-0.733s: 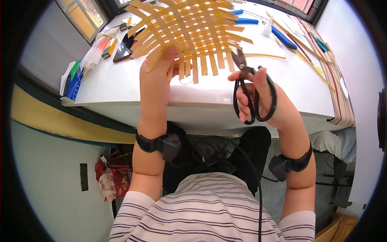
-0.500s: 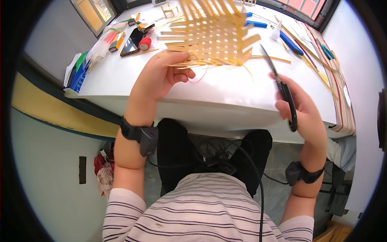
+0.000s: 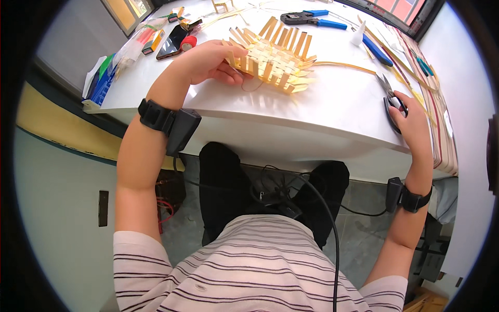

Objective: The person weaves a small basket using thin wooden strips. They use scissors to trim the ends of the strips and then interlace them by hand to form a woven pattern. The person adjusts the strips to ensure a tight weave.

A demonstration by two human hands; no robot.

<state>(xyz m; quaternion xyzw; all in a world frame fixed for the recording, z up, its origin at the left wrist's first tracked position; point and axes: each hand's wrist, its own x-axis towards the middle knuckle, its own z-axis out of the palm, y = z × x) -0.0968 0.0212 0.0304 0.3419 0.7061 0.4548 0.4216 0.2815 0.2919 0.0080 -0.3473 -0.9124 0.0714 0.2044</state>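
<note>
Kinda worried that the tan square mat of woven flat strips (image 3: 271,61), front-left of the blue-handled black pliers (image 3: 299,18), could unravel, since the left hand (image 3: 208,61) just pinches one edge while the right hand (image 3: 416,124) curls round black-handled metal scissors (image 3: 389,94) right of those pliers.

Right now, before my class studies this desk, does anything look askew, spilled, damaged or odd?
Nothing looks spilled. What stands out is the woven piece, held at its left side by the left hand: its loose strip ends jut up at uneven angles, so the border looks ragged. I can't tell whether any are damaged.
</note>
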